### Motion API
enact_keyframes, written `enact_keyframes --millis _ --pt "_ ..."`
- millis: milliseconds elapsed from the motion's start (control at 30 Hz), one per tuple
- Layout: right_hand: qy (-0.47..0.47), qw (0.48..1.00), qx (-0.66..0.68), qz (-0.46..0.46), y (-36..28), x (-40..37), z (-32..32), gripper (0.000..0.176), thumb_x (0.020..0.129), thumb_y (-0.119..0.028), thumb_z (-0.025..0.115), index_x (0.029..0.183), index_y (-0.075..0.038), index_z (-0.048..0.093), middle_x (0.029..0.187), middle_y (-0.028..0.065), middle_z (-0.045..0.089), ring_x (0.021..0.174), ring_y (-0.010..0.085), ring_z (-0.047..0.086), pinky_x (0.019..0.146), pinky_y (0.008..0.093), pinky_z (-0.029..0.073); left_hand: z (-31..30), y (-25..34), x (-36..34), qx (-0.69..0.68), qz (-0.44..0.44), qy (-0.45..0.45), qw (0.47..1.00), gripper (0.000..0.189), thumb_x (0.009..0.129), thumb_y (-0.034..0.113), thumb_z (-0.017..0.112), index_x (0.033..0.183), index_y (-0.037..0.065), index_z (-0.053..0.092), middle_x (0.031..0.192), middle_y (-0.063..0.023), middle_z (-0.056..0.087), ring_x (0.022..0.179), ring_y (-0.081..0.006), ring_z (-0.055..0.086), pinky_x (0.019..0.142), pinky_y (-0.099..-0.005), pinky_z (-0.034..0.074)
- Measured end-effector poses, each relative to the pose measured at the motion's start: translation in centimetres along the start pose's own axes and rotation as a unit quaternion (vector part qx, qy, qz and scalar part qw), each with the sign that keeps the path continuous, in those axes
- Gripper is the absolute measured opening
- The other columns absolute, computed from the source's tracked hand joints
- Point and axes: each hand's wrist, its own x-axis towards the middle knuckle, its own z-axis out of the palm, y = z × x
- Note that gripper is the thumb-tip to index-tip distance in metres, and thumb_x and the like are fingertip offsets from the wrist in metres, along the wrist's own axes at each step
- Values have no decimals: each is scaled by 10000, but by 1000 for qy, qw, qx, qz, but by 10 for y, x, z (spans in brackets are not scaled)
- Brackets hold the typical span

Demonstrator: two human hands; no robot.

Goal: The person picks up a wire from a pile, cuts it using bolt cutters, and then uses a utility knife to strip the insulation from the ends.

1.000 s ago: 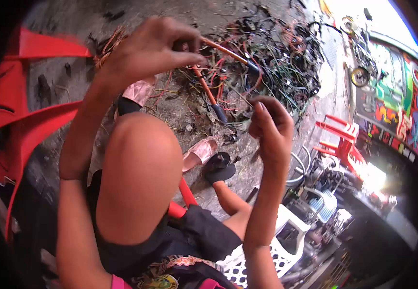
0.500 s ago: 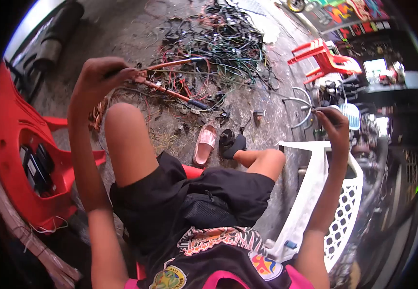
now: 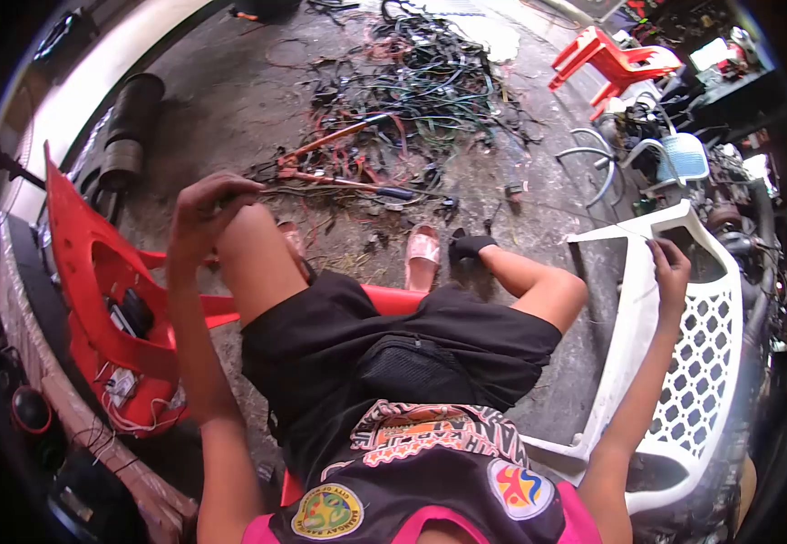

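A thin dark cable runs from my left hand, whose fingers are pinched together on its end above my left knee. My right hand is raised over the white plastic chair, its fingers closed on the other end of the cable, which thins to a faint line across the middle. Below the cable, orange-handled cutters lie on the floor beside a large tangled heap of coloured wires.
A red chair holding dark items stands at the left, near a dark cylinder. Another red chair is at the upper right, near metal parts. A pink slipper lies by my foot.
The view has shifted, showing more of the left side. My right hand has moved lower, over the white chair, and both hands still hold the cable.
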Motion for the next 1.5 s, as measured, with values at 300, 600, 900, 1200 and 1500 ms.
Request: enact_keyframes --millis 300,600,900,1200,1500 --pt "-98 992 -19 79 32 -34 32 193 819 -147 673 855 43 676 722 29 643 681 76 542 630 227 421 11 -8 -30 121 -163 154 967 140 859 14 584 976 17 661 908 -59 670 824 -122 620 745 -252 487" --pt "-177 982 -18 66 5 -35 25 201 810 -143 675 921 25 685 854 106 699 782 150 642 718 265 481 -56 -196 -123 232 -340 204 889 153 877 117 600 988 31 660 799 -48 647 776 -124 616 725 -276 493" --pt "-159 977 -3 -144 -83 -59 51 137 766 -68 703 877 9 675 773 104 674 703 163 656 627 275 502 -56 -110 -53 473 -131 174 853 493 822 74 512 1312 34 484 1345 -187 480 1225 -286 485 1027 -350 366" --pt "-116 901 177 -377 -147 -11 234 163 733 -208 727 804 -71 673 703 99 605 658 296 608 567 358 484 196 53 85 -190 -91 -200 957 315 881 71 596 1184 -3 551 915 -73 654 773 -130 620 661 -249 477" --pt "-170 983 -7 -70 -22 32 316 342 771 -231 683 1055 -45 636 951 177 624 899 336 611 802 393 480 138 -142 127 -166 -407 58 897 302 951 249 539 1196 87 611 636 74 452 513 5 369 443 -161 248"
